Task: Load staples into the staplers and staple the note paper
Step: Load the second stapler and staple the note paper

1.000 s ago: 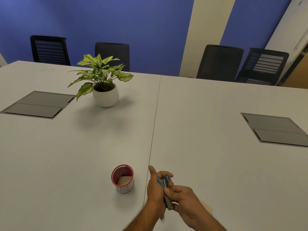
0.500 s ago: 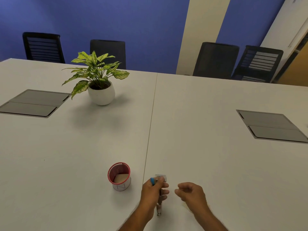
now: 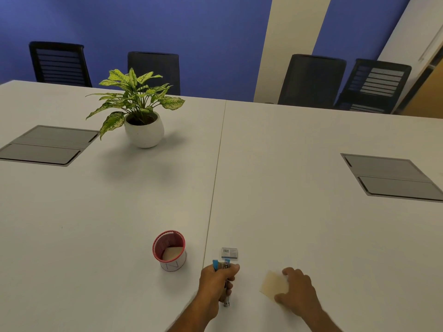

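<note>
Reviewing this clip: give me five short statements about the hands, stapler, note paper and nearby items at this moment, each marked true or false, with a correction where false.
1. The left hand grips the blue stapler. True.
2. The right hand holds the staple box. False: it rests on the note paper; the staple box lies on the table, untouched.
3. The red mesh cup stands left of the stapler. True.
4. The note paper is inside the stapler. False: it lies apart, to the right of it.
5. The potted plant sits on the right table half. False: it sits on the left half.
</note>
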